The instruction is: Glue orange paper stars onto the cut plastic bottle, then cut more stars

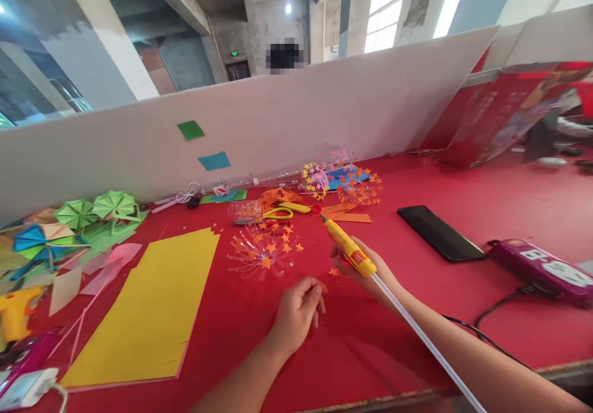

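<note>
My right hand (pixel 365 274) is wrapped round a yellow glue gun (pixel 346 247), its nozzle pointing away toward the far side of the red table (pixel 361 345). A clear glue stick (pixel 417 329) runs back from the gun over my forearm. My left hand (pixel 299 311) rests on the table with its fingertips pinched on a small orange paper star (pixel 323 287). Another orange star (pixel 333 271) lies between my hands. Just beyond sits a clear cut-plastic flower dotted with orange stars (pixel 264 249).
A yellow paper sheet (pixel 152 308) lies at left, with folded paper fans (pixel 92 212) beyond it. Yellow scissors (pixel 273 214) and star-covered plastic pieces (pixel 340 181) sit by the white partition (pixel 278 123). A black phone (pixel 440 233) and a purple power strip (pixel 542 271) lie at right.
</note>
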{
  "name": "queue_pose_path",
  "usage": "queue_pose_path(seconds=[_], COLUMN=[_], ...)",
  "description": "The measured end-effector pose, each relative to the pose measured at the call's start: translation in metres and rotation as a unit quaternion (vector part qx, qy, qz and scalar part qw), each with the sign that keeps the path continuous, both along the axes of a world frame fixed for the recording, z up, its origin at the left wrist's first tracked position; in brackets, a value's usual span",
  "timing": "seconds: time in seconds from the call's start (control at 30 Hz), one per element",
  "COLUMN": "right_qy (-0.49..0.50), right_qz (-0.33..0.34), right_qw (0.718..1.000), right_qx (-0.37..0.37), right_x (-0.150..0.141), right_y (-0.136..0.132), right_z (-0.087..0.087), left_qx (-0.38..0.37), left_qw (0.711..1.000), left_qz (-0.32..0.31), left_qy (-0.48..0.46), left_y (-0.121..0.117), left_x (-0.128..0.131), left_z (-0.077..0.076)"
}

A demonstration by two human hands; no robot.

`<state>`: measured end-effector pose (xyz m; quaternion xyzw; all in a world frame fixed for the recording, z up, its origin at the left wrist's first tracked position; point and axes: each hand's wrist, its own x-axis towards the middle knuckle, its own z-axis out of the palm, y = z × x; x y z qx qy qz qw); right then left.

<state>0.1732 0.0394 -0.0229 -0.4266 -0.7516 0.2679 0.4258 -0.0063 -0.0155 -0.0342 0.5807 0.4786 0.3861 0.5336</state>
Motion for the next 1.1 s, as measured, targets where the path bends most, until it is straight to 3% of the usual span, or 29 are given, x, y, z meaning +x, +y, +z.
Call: queue_pose_path(seconds=[0.2, 0.6, 0.83, 0.97, 1.1], right_qy=[0.016, 0.034, 0.073, 0.094, 0.14], right_qz=[0.096, 0.101, 0.086, 0.074, 0.097], right_qw=[0.994, 0.993, 0.992, 0.991, 0.979], right_qx=[-0.052, -0.049, -0.064, -0.057, -0.114], right_x=[-0.014, -0.017, -0.019, -0.018, -0.014], right_y=[-0.021, -0.027, -0.026, -0.022, -0.012], right_z=[-0.004, -0.002, -0.005, 0.007, 0.03], left_qx=[-0.009, 0.069, 0.071, 0.094, 0.189], left_qw=[1.0, 0.992, 0.996, 0.995, 0.973], left_qz=[0.019, 0.004, 0.026, 0.035, 0.132], left_qy=[-0.022, 0.106, 0.043, 0.022, 0.026], left_y=[0.001, -0.002, 0.0, -0.004, -0.005], left_x=[0.003, 0.0, 0.0, -0.007, -0.022], left_z=[-0.001, 0.0, 0.006, 0.012, 0.02])
